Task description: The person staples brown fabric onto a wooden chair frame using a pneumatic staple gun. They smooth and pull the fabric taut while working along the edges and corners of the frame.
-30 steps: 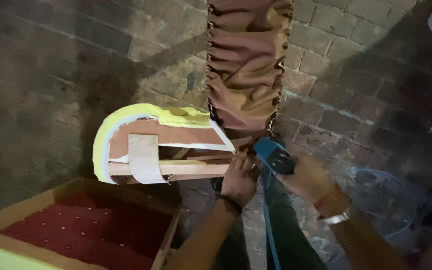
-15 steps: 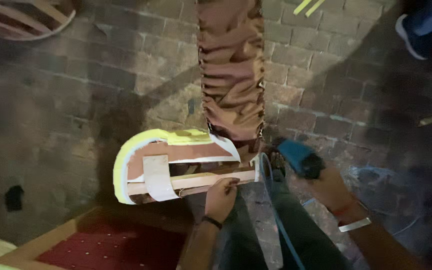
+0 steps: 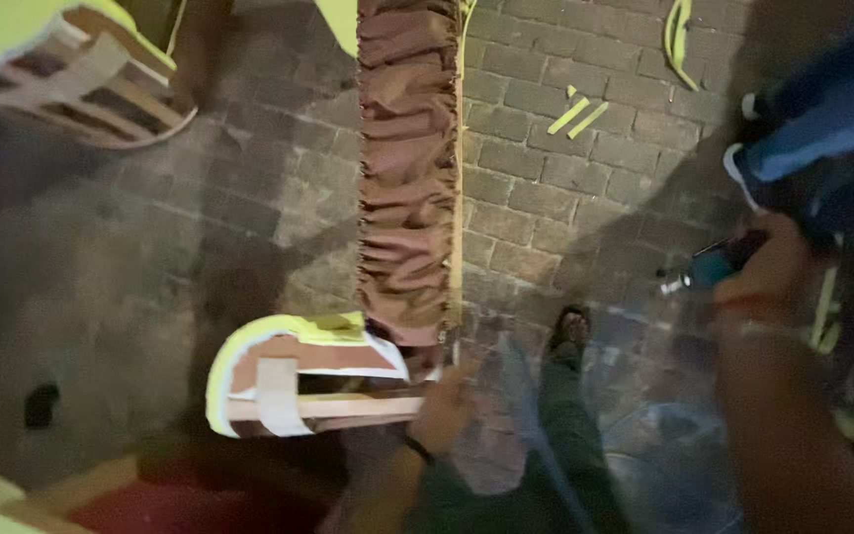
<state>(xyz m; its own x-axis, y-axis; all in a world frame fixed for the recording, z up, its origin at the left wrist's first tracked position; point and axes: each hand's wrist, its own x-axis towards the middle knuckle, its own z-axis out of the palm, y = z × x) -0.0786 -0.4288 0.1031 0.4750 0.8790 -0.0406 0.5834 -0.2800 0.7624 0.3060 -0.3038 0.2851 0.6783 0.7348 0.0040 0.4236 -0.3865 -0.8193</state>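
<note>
My left hand (image 3: 444, 407) grips the end of a wooden furniture frame piece (image 3: 308, 388) edged with yellow-green foam, which lies on the brick floor. A long strip of ruched brown fabric (image 3: 409, 168) runs from the top of the view down to that piece. My right hand (image 3: 773, 272) is raised at the right, away from the frame, and holds a blue power tool (image 3: 714, 265) with its metal nose pointing left. A bracelet sits on my right wrist. The frame is blurred by motion.
Another foam-edged wooden frame (image 3: 61, 69) lies at the top left. Yellow foam scraps (image 3: 577, 116) dot the bricks. A red-topped wooden box (image 3: 121, 504) sits at the bottom left. My foot (image 3: 567, 331) rests on the floor; another person's shoe (image 3: 758, 168) is at the right.
My right hand has lifted the blue tool up and to the right, away from the frame. My left hand has stayed on the frame's end. The view has tilted to show more floor.
</note>
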